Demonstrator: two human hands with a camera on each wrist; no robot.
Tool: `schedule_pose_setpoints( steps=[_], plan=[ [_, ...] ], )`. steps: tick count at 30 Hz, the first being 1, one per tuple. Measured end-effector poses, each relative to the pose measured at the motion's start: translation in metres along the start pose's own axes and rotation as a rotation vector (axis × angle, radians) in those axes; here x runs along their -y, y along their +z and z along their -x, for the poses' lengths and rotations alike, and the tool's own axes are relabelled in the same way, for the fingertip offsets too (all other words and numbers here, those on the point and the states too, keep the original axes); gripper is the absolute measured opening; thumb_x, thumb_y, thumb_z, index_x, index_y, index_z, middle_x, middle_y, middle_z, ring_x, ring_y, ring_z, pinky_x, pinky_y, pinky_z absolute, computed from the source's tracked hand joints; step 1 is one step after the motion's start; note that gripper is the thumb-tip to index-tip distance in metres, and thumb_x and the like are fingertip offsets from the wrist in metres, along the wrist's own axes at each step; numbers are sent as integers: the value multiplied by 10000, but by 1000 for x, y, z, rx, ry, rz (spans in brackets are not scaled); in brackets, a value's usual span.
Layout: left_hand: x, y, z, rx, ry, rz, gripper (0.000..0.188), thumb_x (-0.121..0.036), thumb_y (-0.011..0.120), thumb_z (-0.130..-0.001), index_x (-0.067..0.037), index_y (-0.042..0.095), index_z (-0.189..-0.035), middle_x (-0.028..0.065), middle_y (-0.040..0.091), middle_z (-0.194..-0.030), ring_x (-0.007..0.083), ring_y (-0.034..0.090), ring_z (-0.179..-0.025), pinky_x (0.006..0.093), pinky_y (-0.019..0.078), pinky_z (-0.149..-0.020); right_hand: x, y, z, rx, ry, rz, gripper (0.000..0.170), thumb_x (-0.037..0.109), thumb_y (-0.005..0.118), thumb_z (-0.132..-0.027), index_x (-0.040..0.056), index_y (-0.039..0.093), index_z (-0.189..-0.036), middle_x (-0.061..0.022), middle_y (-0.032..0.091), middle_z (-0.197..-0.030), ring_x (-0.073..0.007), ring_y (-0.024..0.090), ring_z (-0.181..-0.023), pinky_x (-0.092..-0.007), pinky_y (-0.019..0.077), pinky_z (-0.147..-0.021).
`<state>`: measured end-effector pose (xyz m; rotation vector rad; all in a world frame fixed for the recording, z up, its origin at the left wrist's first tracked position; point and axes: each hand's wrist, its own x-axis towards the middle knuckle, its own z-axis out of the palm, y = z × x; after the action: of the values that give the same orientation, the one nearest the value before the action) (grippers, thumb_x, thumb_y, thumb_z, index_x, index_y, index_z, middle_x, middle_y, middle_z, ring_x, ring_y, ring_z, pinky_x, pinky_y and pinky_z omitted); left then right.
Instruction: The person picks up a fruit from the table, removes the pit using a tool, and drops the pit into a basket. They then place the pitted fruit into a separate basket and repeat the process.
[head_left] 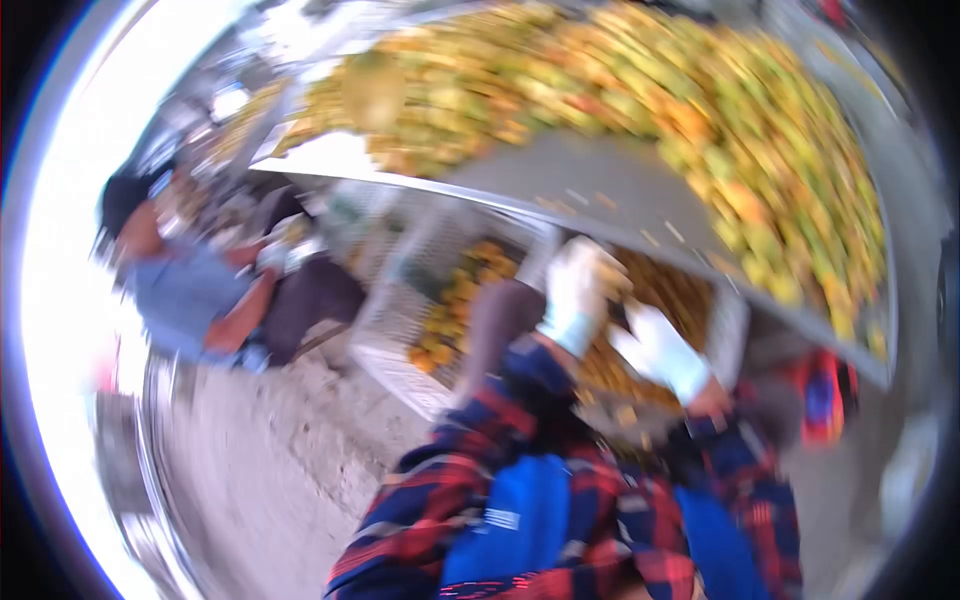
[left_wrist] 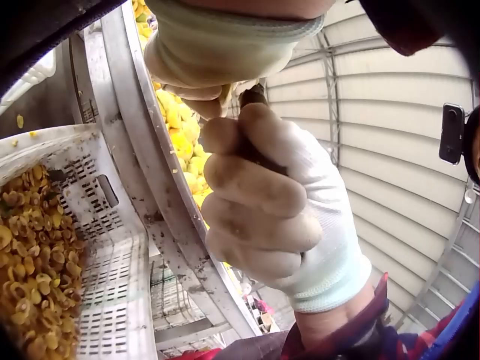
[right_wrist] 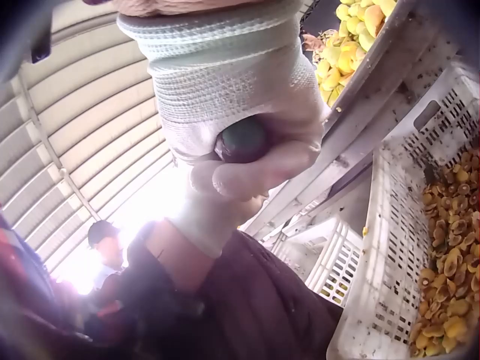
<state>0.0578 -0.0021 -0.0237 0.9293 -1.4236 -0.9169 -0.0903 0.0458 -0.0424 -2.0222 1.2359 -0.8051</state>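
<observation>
Both hands wear white gloves and meet over a crate of cut fruit. My right hand (head_left: 655, 348) curls its fingers round a dark-handled tool (left_wrist: 253, 94); the handle's rounded butt (right_wrist: 244, 140) sticks out of the fist in the right wrist view. The tool's working end is hidden between the hands. My left hand (head_left: 578, 288) is close against the tool's front end, its fingers bent. A small yellowish piece of fruit (left_wrist: 226, 96) shows at its fingertips, mostly covered by the glove. Brown stains mark the right glove's fingers (left_wrist: 259, 184).
A metal table (head_left: 560, 175) piled with yellow-green fruit (head_left: 760, 190) stands ahead, its raised edge beyond the hands. Below is a white crate (left_wrist: 112, 262) of brownish cut pieces (right_wrist: 454, 262). Another crate (head_left: 385, 370) holds orange-yellow fruit. A seated person (head_left: 200, 290) works at the left.
</observation>
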Motion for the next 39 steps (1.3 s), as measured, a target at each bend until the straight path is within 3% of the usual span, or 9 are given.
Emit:
schedule_pose_setpoints(
  steps=[2,3,5,7,15,18,26,31,39],
  plan=[
    [-5,-4,-3,-32,-159,126,216,-115,449,-947,-7,571,-805,97,641,-695,172,621,-555,288,494,-504,26,-3,-3,-62,-30,-113,278,178,585,-888,-34,600,-1068,-268,648,-965,-451,610,-897,-495,487,-764],
    [5,5,-3,-149,-155,246,279,-184,429,-969,-18,567,-792,94,611,-655,165,603,-540,295,489,-504,7,8,-6,-83,-150,-89,215,169,567,-913,7,579,-1054,-182,655,-780,-349,636,-664,-447,509,-595],
    [-3,7,-3,-236,-470,556,387,-310,421,-1000,-14,581,-808,103,595,-588,170,588,-501,279,449,-451,44,-10,-7,243,575,-650,180,211,560,-935,62,528,-1030,-61,553,-608,-186,535,-454,-339,456,-422],
    [-2,3,-4,-180,-520,623,420,-325,414,-1012,-13,585,-791,95,599,-579,171,583,-494,290,450,-457,56,-18,-4,287,522,-666,172,249,552,-950,107,476,-1009,0,454,-559,-82,427,-394,-250,392,-364],
    [-34,-17,2,161,-295,509,412,-327,479,-995,-12,591,-754,75,608,-582,163,597,-507,281,481,-508,63,-29,14,513,517,-898,204,276,518,-982,73,536,-980,-6,455,-538,-90,364,-374,-250,343,-361],
    [-53,-27,11,214,-317,700,442,-361,472,-992,-8,599,-758,99,608,-589,166,560,-457,241,456,-452,57,-14,20,807,405,-1653,269,290,457,-1015,48,562,-1064,1,480,-581,-64,342,-372,-239,310,-345],
    [-67,-24,23,64,-491,1104,524,-490,425,-987,-6,586,-867,134,639,-698,204,571,-470,293,472,-430,112,6,45,225,253,-860,235,293,550,-955,60,526,-958,1,426,-495,-111,396,-351,-258,314,-333],
    [-61,-10,19,-125,-622,1024,542,-576,454,-950,-49,571,-896,99,615,-670,187,553,-460,313,447,-410,113,10,50,148,99,-530,221,248,587,-913,35,530,-925,-17,480,-509,-109,424,-360,-251,352,-375],
    [-24,9,12,-225,-465,867,217,-211,614,-924,-24,535,-998,42,531,-691,108,473,-531,254,387,-460,33,-33,55,209,308,255,255,238,644,-850,5,558,-907,-182,665,-737,-274,696,-695,-383,534,-635]
  ],
)
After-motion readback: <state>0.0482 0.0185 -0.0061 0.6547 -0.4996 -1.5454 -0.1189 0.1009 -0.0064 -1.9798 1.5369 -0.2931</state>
